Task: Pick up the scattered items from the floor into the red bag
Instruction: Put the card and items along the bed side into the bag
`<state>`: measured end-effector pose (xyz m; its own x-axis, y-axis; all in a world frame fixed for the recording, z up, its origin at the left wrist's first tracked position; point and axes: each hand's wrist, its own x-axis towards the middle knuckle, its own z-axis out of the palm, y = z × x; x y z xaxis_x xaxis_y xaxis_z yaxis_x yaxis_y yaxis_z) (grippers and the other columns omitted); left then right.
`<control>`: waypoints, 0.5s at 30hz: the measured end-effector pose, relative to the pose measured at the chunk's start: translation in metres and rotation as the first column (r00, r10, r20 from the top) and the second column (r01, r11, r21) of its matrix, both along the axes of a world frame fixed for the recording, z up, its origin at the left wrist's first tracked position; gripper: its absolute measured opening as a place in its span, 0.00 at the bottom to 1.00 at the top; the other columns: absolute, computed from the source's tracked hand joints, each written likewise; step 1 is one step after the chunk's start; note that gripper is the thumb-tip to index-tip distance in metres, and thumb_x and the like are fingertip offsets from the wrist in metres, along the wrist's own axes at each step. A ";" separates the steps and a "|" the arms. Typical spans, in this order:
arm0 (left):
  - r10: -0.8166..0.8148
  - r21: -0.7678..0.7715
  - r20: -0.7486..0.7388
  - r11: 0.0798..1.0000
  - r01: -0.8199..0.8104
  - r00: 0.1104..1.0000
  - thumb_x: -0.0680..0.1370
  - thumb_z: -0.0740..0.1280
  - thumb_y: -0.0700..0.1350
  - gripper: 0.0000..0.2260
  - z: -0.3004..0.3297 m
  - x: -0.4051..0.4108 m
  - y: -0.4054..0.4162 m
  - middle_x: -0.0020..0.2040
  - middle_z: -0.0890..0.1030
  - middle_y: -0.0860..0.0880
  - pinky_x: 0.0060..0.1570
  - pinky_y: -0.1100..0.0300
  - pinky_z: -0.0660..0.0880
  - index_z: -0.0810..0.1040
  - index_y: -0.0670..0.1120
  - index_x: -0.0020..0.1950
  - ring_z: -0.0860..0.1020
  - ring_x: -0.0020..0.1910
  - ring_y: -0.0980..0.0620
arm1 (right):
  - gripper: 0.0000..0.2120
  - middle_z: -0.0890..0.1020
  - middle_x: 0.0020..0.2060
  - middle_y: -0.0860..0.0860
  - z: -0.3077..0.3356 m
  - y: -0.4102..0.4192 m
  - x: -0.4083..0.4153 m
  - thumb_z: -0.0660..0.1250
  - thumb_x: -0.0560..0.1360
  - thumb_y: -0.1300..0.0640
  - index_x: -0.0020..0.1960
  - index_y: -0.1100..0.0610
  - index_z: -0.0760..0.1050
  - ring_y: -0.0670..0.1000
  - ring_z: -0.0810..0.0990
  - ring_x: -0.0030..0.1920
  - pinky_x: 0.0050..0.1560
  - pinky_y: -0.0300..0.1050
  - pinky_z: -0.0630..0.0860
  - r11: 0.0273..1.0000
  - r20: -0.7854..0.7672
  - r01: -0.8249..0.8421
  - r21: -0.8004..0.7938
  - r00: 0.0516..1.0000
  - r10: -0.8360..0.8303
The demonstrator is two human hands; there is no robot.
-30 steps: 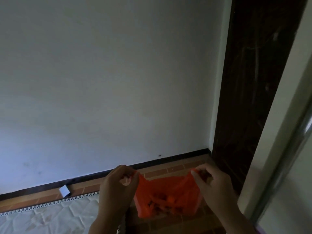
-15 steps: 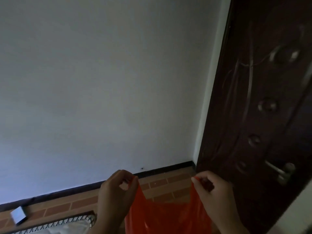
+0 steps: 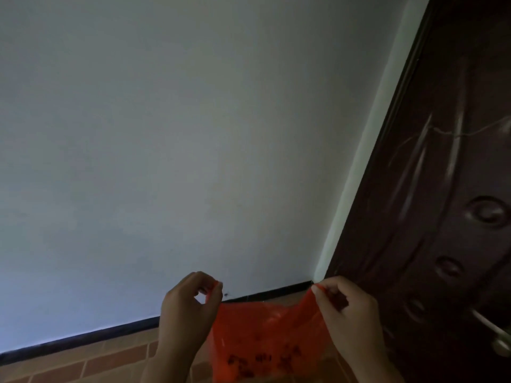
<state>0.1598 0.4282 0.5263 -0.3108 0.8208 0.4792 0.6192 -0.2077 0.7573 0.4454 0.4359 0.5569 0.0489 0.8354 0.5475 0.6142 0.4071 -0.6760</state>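
A: Between the two hands, low in the view, hangs the red bag (image 3: 265,335), its mouth stretched wide and dark shapes showing through the thin film near the bottom.

B: Who has it, and how?

A: Both. The left hand (image 3: 185,313) has its grip pinched narrow on the left corner of the rim, and the right hand (image 3: 351,316) is pinched the same way on the right corner. Only fingertips and a thumb on each side, nothing wrapped around.

B: So what could go wrong?

A: I'd judge the film is slick and the load pulls down in the middle. If either pinch slackens, that corner drops, the mouth tips, and the items spill back onto the brick floor (image 3: 110,363). Pulling the corners too far apart could also tear the plastic at the pinch points.

B: Anything around it to worry about?

A: The dark door (image 3: 442,217) stands just beside the right hand, with its metal handle (image 3: 495,333) near the wrist. A swing that way might snag the bag on it. The pale wall (image 3: 179,147) is behind. No loose items show on the floor, so I can't tell what remains.
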 end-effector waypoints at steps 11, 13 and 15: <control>0.255 0.031 0.077 0.966 -0.258 0.964 0.73 0.79 0.43 0.12 -0.003 -0.130 0.009 0.36 0.82 0.62 0.43 0.62 0.76 0.79 0.56 0.39 0.82 0.42 0.59 | 0.10 0.82 0.33 0.40 0.005 0.096 -0.133 0.77 0.75 0.62 0.41 0.49 0.81 0.42 0.83 0.38 0.40 0.38 0.80 0.976 0.094 -0.216 0.005 0.972 0.215; 0.325 0.048 0.097 0.942 -0.331 0.941 0.73 0.79 0.40 0.13 -0.007 -0.155 0.002 0.36 0.82 0.61 0.43 0.61 0.76 0.80 0.56 0.38 0.82 0.43 0.59 | 0.09 0.82 0.33 0.40 0.003 0.114 -0.166 0.77 0.75 0.60 0.42 0.49 0.81 0.43 0.83 0.37 0.39 0.44 0.82 0.953 0.136 -0.303 0.013 0.945 0.298; 0.390 0.050 0.111 0.916 -0.397 0.914 0.73 0.79 0.39 0.13 -0.013 -0.176 -0.001 0.36 0.82 0.60 0.43 0.62 0.76 0.80 0.55 0.38 0.82 0.43 0.59 | 0.08 0.81 0.32 0.41 0.002 0.130 -0.197 0.76 0.76 0.58 0.41 0.49 0.80 0.45 0.83 0.36 0.37 0.48 0.82 0.925 0.149 -0.381 0.011 0.915 0.375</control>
<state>-0.0160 0.4268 0.5135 -0.6495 0.5880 0.4821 0.5863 -0.0165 0.8099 0.2489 0.5662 0.5587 -0.3461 0.7544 0.5578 0.4973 0.6516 -0.5728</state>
